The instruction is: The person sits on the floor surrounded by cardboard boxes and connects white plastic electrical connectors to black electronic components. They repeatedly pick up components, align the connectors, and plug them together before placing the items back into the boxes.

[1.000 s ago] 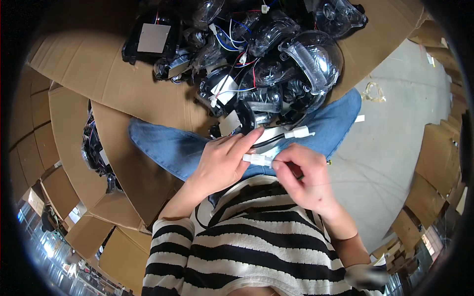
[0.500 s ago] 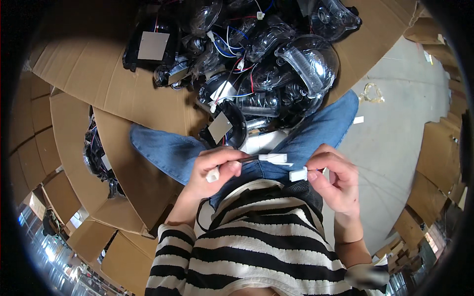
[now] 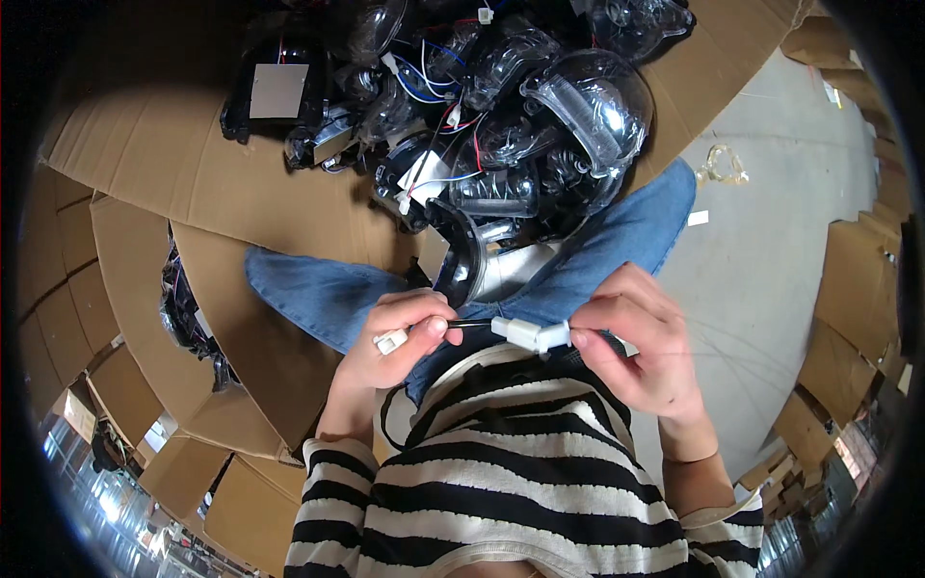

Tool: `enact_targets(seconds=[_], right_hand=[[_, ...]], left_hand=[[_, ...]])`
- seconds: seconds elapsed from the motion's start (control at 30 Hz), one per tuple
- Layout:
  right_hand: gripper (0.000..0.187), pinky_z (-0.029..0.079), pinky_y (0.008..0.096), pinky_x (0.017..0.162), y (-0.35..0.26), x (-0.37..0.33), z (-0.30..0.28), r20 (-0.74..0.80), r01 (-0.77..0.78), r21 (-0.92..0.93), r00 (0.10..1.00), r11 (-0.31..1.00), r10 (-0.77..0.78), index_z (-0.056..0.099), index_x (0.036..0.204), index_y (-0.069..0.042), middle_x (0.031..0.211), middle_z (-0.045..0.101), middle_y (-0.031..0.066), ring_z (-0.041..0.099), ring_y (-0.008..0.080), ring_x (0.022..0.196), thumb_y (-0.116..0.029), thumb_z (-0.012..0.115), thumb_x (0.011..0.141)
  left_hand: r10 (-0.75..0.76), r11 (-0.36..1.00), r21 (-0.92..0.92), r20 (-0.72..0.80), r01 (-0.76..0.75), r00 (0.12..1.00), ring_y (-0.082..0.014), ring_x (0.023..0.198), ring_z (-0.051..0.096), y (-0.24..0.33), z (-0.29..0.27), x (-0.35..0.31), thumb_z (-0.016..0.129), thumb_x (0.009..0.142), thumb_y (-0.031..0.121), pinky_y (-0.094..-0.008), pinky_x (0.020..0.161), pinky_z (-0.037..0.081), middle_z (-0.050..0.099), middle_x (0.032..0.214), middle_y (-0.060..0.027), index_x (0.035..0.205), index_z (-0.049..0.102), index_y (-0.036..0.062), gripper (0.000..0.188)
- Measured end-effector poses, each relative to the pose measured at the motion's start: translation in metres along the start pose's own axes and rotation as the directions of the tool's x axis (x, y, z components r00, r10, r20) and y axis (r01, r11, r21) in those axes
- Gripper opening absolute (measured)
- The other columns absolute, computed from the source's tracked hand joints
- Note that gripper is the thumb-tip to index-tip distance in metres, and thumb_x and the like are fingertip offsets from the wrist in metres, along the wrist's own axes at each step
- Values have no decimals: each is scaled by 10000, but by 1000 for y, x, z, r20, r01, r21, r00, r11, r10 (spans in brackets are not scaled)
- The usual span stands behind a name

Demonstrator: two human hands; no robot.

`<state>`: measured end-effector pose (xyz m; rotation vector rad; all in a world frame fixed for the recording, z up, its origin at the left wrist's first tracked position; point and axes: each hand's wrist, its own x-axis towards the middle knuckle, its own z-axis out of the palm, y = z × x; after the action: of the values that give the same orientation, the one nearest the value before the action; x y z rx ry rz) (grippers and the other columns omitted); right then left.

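Pinching black cable [image 3: 470, 324], left hand [image 3: 378, 353]; right hand [image 3: 641, 337] closed on white plug [image 3: 555, 336], touching connector housing [image 3: 515, 332] at 9 o'clock; pale rectangular label [image 3: 279, 91], 11 o'clock.

I can read no words, numbers or signs anywhere here. The white connectors [image 3: 515, 333] I hold show me no legible marking; neither do the pale square panel [image 3: 279, 91] on a black housing [image 3: 235, 120], the white card [image 3: 424, 180] among the clear lamps [image 3: 597, 116], the white slip [image 3: 699, 218] on the floor [image 3: 785, 144], or the brown cardboard [image 3: 145, 159].
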<state>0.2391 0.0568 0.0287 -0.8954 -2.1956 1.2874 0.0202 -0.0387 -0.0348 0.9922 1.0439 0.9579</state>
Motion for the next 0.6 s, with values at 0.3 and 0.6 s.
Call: enact_targets(seconds=[0.3,0.6], right_hand=[[106,368,296,524,11,5,4,-31,36,-23,999,999,-37,541,719,-23,667,479,71,460,211,593,4,595,633],[24,375,253,518,18,-22,-7,-19,-235,122,971,964,239,543,713,0,675,510,72,476,172,592,11,546,692]], left_hand=[[-150,987,-83,-155,138,977,-71,523,450,19,-3,-10,502,807,103,-201,455,363,572,692,-51,787,561,-22,140],[588,804,594,-801,33,116,-100,621,417,121,-110,-210,389,873,213,-225,632,357,490,687,-44,912,537,-47,301]])
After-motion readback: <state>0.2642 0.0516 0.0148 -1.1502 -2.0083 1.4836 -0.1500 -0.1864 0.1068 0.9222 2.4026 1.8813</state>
